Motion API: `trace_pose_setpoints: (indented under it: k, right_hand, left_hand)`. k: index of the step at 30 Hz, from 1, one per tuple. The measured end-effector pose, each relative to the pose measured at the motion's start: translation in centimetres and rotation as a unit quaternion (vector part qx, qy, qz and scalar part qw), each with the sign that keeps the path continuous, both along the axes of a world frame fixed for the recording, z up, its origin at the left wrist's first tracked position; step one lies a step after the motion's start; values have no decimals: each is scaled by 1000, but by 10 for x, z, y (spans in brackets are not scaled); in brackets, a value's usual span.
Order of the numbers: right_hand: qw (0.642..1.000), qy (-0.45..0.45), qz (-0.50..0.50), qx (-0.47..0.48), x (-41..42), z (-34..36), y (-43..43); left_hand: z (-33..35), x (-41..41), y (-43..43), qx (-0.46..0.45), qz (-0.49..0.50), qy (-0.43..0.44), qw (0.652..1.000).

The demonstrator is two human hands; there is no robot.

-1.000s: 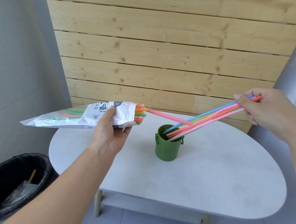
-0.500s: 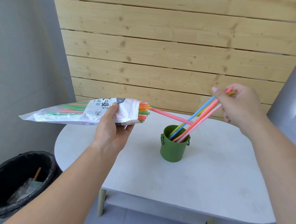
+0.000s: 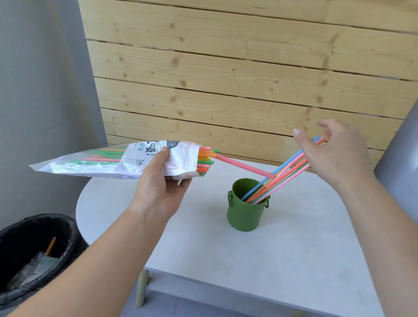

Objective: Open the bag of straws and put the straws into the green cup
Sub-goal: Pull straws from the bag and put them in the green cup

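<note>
At middle left, the left hand holds the bag, mouth aimed right at the green cup; right hand, fingers spread, is nearer.

Both forearms are showing bare from the wrists down to the picture's edge. The left hand and the right hand are showing bare too, and the right thumbnail is looking short and plain.

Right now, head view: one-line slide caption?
Left hand holds the opened straw bag; open right hand beside straws leaning in the green cup.
</note>
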State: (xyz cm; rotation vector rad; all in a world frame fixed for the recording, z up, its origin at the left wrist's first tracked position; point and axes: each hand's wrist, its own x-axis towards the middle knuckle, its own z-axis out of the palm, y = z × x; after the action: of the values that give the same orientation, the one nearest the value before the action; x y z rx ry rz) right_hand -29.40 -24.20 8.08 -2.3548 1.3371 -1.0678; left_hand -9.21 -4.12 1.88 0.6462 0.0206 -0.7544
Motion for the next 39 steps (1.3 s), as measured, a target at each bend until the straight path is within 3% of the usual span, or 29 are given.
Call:
trace_pose_setpoints:
  k: [3,5,8,12,18,28,34,39]
  right_hand:
    - [988,-24,56,-139,5,10,18]
    - [977,-16,124,-174,14,12,33]
    - [973,29,213,-85,33,3,56]
    - [968,95,234,4,57,-18,69]
    - [964,62,248,68,75,-28,68]
    - [968,-47,245,32,76,-13,66]
    - [928,-247,253,119,69,4,68]
    - [926,-242,205,205,56,0,58]
  left_hand:
    - [0,-1,1,7,2,-6,1000]
    - [1,-2,2,10,-2,-8,1000]
    - [2,-4,4,9,1,3,1000]
    - [3,-5,6,2,-3,2,1000]
    - [3,-1,14,-2,-10,-4,1000]
    - [12,26,32,-93,10,64,994]
    - [10,13,30,-72,-4,53,996]
    - [10,2,23,-51,-14,39,998]
